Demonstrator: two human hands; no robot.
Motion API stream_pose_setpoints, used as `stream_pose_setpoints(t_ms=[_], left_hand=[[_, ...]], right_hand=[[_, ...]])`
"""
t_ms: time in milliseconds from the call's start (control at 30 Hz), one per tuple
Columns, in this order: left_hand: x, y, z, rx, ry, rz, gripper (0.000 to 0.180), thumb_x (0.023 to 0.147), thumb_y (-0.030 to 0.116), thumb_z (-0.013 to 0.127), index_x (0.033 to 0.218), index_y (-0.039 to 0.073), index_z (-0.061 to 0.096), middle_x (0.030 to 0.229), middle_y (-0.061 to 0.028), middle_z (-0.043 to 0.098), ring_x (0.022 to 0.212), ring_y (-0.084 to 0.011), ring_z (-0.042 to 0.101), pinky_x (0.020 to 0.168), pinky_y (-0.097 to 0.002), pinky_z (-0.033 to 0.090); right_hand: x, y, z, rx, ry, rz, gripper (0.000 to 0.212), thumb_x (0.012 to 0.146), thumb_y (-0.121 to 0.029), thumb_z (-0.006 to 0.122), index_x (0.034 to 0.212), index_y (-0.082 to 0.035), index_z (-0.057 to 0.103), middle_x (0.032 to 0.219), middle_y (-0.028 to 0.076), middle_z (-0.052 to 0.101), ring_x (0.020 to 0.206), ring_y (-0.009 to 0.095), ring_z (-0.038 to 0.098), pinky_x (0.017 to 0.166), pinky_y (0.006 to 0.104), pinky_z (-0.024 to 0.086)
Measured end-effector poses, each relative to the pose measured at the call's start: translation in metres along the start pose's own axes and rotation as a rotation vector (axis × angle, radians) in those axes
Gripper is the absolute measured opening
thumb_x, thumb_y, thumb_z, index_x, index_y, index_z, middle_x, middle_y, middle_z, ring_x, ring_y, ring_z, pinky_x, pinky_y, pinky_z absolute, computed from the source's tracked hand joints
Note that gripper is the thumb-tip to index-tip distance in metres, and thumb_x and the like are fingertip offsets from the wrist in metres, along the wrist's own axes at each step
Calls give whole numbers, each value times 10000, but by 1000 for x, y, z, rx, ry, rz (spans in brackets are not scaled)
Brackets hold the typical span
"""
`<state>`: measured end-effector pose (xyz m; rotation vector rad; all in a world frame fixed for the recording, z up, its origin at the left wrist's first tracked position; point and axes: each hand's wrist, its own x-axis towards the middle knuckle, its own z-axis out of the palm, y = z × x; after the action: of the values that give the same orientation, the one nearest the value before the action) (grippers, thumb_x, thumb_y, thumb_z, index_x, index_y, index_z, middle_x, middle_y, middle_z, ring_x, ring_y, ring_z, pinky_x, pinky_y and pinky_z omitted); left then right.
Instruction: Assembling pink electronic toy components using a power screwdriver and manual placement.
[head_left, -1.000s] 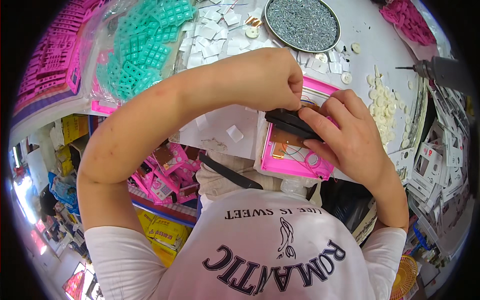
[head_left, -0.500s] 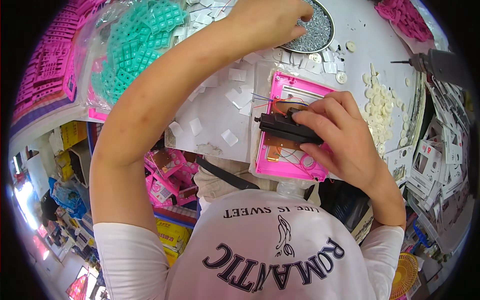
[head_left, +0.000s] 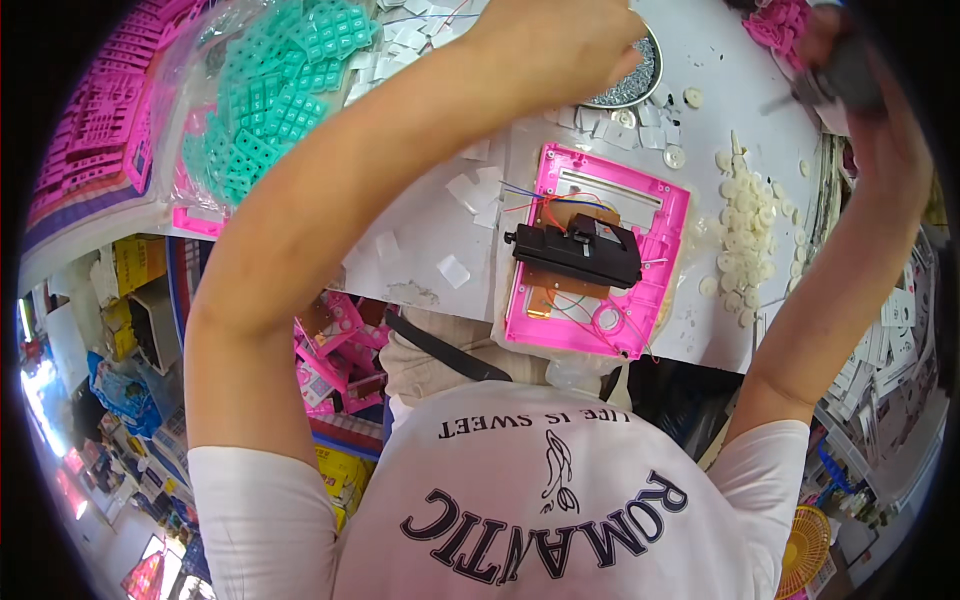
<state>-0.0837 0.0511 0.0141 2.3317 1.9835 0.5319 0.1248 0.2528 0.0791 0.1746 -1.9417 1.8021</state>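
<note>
- One left hand (head_left: 560,45) over the rim of one round metal dish (head_left: 632,80) of small grey bits, fingers curled narrow down at the dish; whether anything is pinched, cannot tell.
- One right hand (head_left: 850,70) raised at the upper right, closed around one dark grey tool (head_left: 835,75), blurred.
- One pink plastic frame (head_left: 600,250) lying flat on the white table (head_left: 420,215), near its front edge, between the two arms and untouched by either hand.
- One black block (head_left: 578,255) lying across the frame's middle, over a brown board, with thin red, blue and white wires beside it.
- One loose heap of white round discs (head_left: 745,235) just to the right of the frame; too many to count.
- Scattered white square pieces (head_left: 470,190) left of the frame; about a dozen in view.
- One clear bag of teal keypad pieces (head_left: 280,90) at the upper left.
- One stack of pink parts (head_left: 90,140) at the far left.
</note>
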Motion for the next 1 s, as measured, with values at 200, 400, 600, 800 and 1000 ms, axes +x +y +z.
stream_pose_setpoints(t_ms=[200, 400, 600, 800, 1000], left_hand=[[-92, 64, -11, -381, 157, -35, 64, 884, 132, 719, 948, 124, 720, 855, 1, 678, 808, -178, 637, 987, -420, 340], [-116, 81, 1, -621, 200, -175, 75, 851, 89, 739, 913, 124, 715, 826, 23, 660, 775, -167, 620, 993, -410, 314], [-116, 79, 1, -630, 201, -149, 88, 817, 132, 763, 878, 134, 700, 792, 19, 645, 768, -169, 626, 978, -451, 335], [-108, 75, 0, -498, 230, -135, 147, 763, 202, 791, 820, 121, 682, 793, 6, 619, 887, -194, 609, 997, -462, 305], [-96, 56, -5, -413, -207, -160, 157, 783, 218, 739, 859, 96, 675, 864, -19, 618, 968, -237, 581, 1008, -476, 299]], right_hand=[[-54, -20, 84, 239, 11, 12, 460, 963, -366, 654, 1306, -92, 516, 889, -19, 557, 795, 125, 494, 742, 319, 410], [-57, -4, 163, 266, 7, -142, 454, 975, -433, 671, 1345, -249, 485, 674, -118, 578, 583, 53, 471, 525, 221, 405], [-55, -8, 177, 184, 14, -109, 480, 981, -418, 675, 1373, -235, 467, 658, -100, 560, 550, 58, 470, 483, 232, 398], [-56, -5, 168, 144, -11, -92, 499, 998, -403, 650, 1404, -208, 434, 657, -95, 539, 553, 63, 474, 501, 242, 406], [-61, -5, 164, 149, 36, -70, 492, 1014, -398, 622, 1414, -191, 425, 673, -101, 541, 562, 63, 477, 535, 248, 414]])
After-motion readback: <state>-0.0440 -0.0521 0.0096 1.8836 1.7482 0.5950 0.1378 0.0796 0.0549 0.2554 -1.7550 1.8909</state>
